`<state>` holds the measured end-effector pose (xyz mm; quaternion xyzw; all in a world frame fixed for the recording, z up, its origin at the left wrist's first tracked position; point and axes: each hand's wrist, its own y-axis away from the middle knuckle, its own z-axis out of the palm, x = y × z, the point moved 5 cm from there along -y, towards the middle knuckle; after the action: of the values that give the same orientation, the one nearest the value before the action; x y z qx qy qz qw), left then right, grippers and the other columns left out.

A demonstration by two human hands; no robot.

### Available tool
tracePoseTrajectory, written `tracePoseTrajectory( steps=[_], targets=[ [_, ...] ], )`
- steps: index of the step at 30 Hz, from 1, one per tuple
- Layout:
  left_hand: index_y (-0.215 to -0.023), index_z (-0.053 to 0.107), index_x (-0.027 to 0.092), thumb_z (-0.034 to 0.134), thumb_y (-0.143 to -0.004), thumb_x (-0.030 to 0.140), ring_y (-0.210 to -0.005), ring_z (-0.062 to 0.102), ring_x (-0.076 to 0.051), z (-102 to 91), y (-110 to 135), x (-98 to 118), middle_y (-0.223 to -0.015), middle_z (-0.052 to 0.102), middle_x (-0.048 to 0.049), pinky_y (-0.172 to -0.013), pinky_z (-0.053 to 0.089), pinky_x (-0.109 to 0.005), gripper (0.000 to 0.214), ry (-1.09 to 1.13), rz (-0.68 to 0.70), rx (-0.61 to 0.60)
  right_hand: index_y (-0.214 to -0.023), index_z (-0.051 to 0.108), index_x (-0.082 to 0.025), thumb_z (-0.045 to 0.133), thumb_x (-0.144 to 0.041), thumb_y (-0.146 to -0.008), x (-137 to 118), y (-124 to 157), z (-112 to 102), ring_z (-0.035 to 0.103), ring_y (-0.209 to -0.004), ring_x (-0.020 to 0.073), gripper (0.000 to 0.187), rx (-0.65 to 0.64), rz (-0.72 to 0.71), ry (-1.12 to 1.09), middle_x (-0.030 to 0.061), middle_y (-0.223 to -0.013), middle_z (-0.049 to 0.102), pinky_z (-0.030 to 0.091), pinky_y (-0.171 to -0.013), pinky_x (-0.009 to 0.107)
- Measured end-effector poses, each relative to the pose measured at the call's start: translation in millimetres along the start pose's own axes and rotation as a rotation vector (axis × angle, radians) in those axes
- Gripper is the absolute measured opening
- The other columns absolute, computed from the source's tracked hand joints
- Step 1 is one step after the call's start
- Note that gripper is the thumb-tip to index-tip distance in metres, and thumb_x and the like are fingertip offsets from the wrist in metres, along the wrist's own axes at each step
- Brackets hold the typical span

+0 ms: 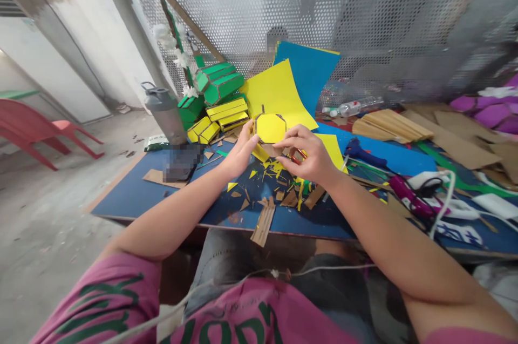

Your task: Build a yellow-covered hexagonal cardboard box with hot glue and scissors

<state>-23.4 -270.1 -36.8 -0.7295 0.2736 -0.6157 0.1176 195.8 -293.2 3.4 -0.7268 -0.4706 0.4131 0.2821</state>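
A yellow eight-sided cardboard piece (271,128) with dark brown edges is held up over the table. My left hand (242,154) grips its left edge between thumb and fingers. My right hand (309,155) is closed at its lower right, fingertips at the edge. Red loops (298,155), which look like scissors handles, show inside my right hand; the blades are hidden. Beneath both hands lie yellow paper scraps (275,171) and cardboard offcuts. Behind the piece stands a yellow sheet (279,90).
Green boxes (220,83) and yellow boxes (227,112) are stacked at back left, near a grey flask (164,112). A blue sheet (311,71) leans on the perforated metal panel (376,20). On the right lie a glue gun (364,154), a purple hot-air tool (408,195), cables and cardboard (453,133).
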Motion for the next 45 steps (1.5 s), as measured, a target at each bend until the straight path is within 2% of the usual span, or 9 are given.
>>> tracePoseTrajectory(
  steps=[5,10,15,20,26,31,35,41,45],
  targets=[
    [-0.170,0.039,0.028,0.053,-0.109,0.076,-0.171,0.039,-0.042,-2.2,-2,0,-0.182,0.045,-0.0143,-0.146,0.027,-0.066,0.078,-0.078,0.081,0.014,-0.120,0.085,-0.035,0.086,-0.027,-0.092,-7,0,0,0.071,-0.098,0.0264,0.029,-0.019,-0.080,0.055,0.0057,-0.111,0.070,0.065,-0.084,0.048],
    [-0.168,0.041,0.027,0.052,-0.111,0.072,-0.169,0.042,-0.040,-3.9,-3,1,-0.177,0.048,-0.0146,-0.146,0.027,-0.066,0.073,-0.120,0.107,0.030,-0.120,0.086,-0.035,0.085,-0.024,-0.092,-12,-1,0,0.070,-0.090,0.0238,0.030,-0.024,-0.158,0.108,0.0054,-0.110,0.071,0.063,-0.080,0.045],
    [-0.167,0.041,0.026,0.055,-0.109,0.072,-0.172,0.036,-0.044,-2.2,-4,1,-0.179,0.047,-0.0154,-0.146,0.024,-0.070,0.075,-0.071,0.092,0.014,-0.120,0.085,-0.036,0.085,-0.025,-0.093,-9,-1,0,0.072,-0.095,0.0253,0.029,-0.018,-0.135,0.111,0.0053,-0.111,0.071,0.065,-0.082,0.047],
    [-0.171,0.037,0.030,0.069,-0.104,0.068,-0.173,0.035,-0.044,0.9,-4,4,-0.179,0.047,-0.0138,-0.148,0.020,-0.069,0.084,-0.056,0.089,-0.004,-0.125,0.084,-0.039,0.085,-0.027,-0.095,-6,0,1,0.073,-0.101,0.0273,0.032,-0.008,-0.101,0.118,0.0051,-0.113,0.072,0.066,-0.088,0.050],
    [-0.172,0.036,0.031,0.071,-0.102,0.063,-0.172,0.038,-0.044,-1.0,-7,2,-0.177,0.050,-0.0128,-0.147,0.026,-0.069,0.085,-0.014,0.031,-0.022,-0.129,0.084,-0.040,0.082,-0.031,-0.101,-3,-2,2,0.071,-0.103,0.0278,0.029,0.009,-0.058,0.095,0.0065,-0.115,0.069,0.066,-0.092,0.051],
    [-0.170,0.037,0.033,0.073,-0.101,0.062,-0.173,0.037,-0.045,-4.1,-11,-3,-0.177,0.050,-0.0115,-0.146,0.027,-0.070,0.083,0.028,-0.005,-0.013,-0.128,0.085,-0.041,0.080,-0.038,-0.104,6,-1,6,0.068,-0.094,0.0237,0.024,-0.007,0.042,0.036,0.0068,-0.117,0.067,0.067,-0.075,0.043],
    [-0.171,0.037,0.030,0.072,-0.101,0.061,-0.170,0.041,-0.045,-3.9,-12,-3,-0.176,0.051,-0.0132,-0.146,0.028,-0.070,0.084,0.050,-0.011,-0.018,-0.131,0.085,-0.043,0.079,-0.036,-0.106,8,1,9,0.067,-0.091,0.0221,0.026,0.006,0.032,0.015,0.0065,-0.119,0.066,0.064,-0.067,0.039],
    [-0.171,0.038,0.028,0.070,-0.103,0.063,-0.173,0.038,-0.045,-2.6,-9,0,-0.180,0.049,-0.0131,-0.147,0.027,-0.067,0.083,0.043,-0.005,-0.015,-0.128,0.085,-0.041,0.081,-0.034,-0.104,3,0,9,0.070,-0.104,0.0282,0.025,0.045,0.008,0.094,0.0072,-0.117,0.070,0.066,-0.095,0.054],
    [-0.170,0.040,0.032,0.072,-0.101,0.070,-0.175,0.034,-0.044,-2.3,-8,1,-0.182,0.047,-0.0100,-0.148,0.027,-0.067,0.085,0.039,-0.017,-0.012,-0.127,0.084,-0.042,0.081,-0.031,-0.103,1,-1,7,0.070,-0.107,0.0294,0.027,0.058,-0.015,0.108,0.0068,-0.117,0.070,0.064,-0.098,0.056]
  ],
)
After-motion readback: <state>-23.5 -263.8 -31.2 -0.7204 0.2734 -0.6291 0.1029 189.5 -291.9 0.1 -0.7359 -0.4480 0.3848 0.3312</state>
